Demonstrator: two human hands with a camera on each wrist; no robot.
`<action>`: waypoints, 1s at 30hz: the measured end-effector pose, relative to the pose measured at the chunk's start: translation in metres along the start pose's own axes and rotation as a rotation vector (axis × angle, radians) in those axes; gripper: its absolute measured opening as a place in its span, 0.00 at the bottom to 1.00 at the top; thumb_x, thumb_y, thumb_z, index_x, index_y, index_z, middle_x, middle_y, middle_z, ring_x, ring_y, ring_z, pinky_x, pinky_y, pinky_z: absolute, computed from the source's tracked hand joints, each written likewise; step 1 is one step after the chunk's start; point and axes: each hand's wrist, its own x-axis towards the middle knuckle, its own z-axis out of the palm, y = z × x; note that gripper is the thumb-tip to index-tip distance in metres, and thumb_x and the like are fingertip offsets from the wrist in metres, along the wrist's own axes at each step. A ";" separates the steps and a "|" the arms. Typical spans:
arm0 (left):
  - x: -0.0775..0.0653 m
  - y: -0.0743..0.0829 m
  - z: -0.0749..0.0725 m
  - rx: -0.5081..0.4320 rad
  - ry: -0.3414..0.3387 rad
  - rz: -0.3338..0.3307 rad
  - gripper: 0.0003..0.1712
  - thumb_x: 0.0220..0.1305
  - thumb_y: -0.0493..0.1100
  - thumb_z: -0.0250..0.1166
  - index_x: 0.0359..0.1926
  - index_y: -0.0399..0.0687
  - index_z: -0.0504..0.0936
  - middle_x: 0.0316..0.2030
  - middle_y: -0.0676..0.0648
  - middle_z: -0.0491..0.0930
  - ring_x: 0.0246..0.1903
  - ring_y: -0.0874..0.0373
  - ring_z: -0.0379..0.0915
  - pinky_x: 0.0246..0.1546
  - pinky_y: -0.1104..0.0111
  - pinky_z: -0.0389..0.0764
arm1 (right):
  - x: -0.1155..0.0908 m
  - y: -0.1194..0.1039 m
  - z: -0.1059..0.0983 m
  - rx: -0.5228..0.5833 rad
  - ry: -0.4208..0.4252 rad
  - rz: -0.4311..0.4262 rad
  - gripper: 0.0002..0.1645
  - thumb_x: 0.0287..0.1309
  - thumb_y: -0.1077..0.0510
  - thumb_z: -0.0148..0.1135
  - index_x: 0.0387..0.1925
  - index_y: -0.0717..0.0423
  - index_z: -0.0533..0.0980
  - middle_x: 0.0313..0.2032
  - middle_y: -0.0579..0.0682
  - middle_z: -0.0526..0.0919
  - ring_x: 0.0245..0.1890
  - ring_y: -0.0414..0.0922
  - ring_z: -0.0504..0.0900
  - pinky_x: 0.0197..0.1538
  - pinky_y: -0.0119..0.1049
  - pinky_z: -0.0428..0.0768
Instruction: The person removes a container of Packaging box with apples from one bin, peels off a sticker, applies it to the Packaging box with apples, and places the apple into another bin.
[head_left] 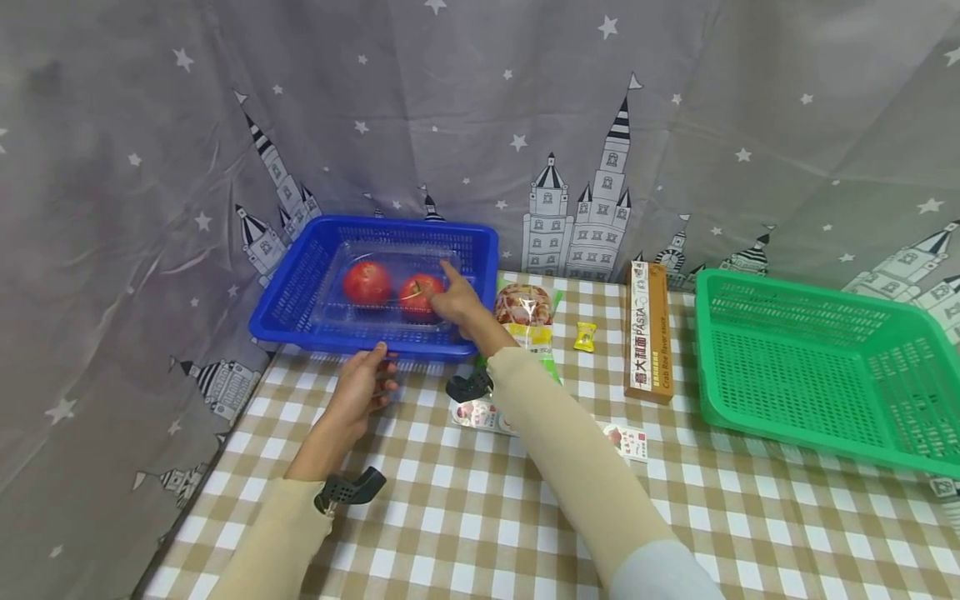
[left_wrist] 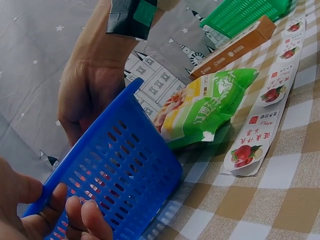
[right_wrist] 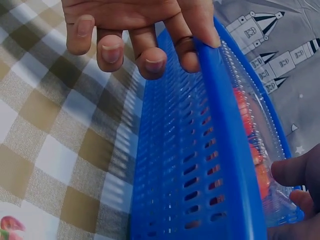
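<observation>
In the head view, a blue plastic basket [head_left: 360, 337] stands at the back left. Inside it lies a clear plastic box [head_left: 397, 250] with two red apples [head_left: 367, 283]. My left hand [head_left: 360, 387] pinches the basket's front rim, thumb on top and index finger against the outer side; its other fingers hang in front of the slotted wall. From the right, my right hand [head_left: 461, 304] reaches over the basket's side to the box's right end. Its index finger is extended and its thumb overlaps the right apple in this view.
Right of the basket lie a green and yellow food bag [head_left: 528, 321], a small yellow wrapped candy [head_left: 585, 336] and a pasta box [head_left: 649, 333]. A strip of apple stickers [head_left: 626, 442] passes under my right forearm. A green basket [head_left: 802, 392] stands at the far right.
</observation>
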 end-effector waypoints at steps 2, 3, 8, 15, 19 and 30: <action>0.000 0.000 0.000 0.000 0.000 0.002 0.19 0.77 0.53 0.48 0.51 0.41 0.71 0.29 0.55 0.73 0.20 0.66 0.70 0.19 0.76 0.67 | 0.000 0.002 0.001 0.000 0.028 -0.003 0.45 0.59 0.69 0.58 0.75 0.46 0.57 0.70 0.61 0.62 0.68 0.55 0.61 0.64 0.46 0.68; 0.000 0.000 0.001 0.001 0.001 0.002 0.19 0.77 0.53 0.48 0.50 0.41 0.71 0.29 0.55 0.73 0.20 0.66 0.70 0.19 0.76 0.67 | 0.001 0.002 0.002 0.003 0.043 -0.001 0.46 0.57 0.70 0.58 0.75 0.46 0.58 0.69 0.61 0.63 0.66 0.55 0.63 0.62 0.46 0.70; -0.001 0.000 0.001 0.004 0.001 -0.001 0.19 0.78 0.53 0.47 0.50 0.41 0.71 0.30 0.54 0.73 0.21 0.65 0.70 0.19 0.75 0.67 | -0.001 0.002 0.004 0.072 0.086 0.026 0.50 0.50 0.76 0.58 0.73 0.44 0.61 0.68 0.61 0.65 0.62 0.52 0.66 0.55 0.43 0.76; 0.000 0.000 -0.001 0.007 -0.010 0.006 0.20 0.78 0.53 0.47 0.52 0.40 0.70 0.30 0.54 0.73 0.21 0.65 0.69 0.20 0.75 0.67 | -0.008 -0.009 0.004 0.260 0.067 0.071 0.52 0.47 0.80 0.52 0.72 0.42 0.63 0.68 0.64 0.61 0.46 0.62 0.80 0.41 0.58 0.82; 0.000 0.001 -0.001 0.001 -0.007 0.000 0.19 0.78 0.53 0.47 0.51 0.41 0.70 0.29 0.54 0.73 0.20 0.66 0.70 0.19 0.75 0.67 | -0.013 -0.017 0.002 0.281 0.052 0.071 0.51 0.48 0.80 0.52 0.71 0.41 0.65 0.68 0.63 0.62 0.43 0.63 0.82 0.40 0.60 0.81; -0.002 0.002 0.000 0.001 -0.015 -0.006 0.18 0.78 0.53 0.47 0.51 0.42 0.69 0.29 0.55 0.73 0.20 0.66 0.70 0.19 0.75 0.67 | -0.033 -0.037 -0.023 0.404 -0.045 0.040 0.50 0.53 0.80 0.57 0.72 0.40 0.64 0.73 0.56 0.52 0.42 0.58 0.80 0.40 0.58 0.82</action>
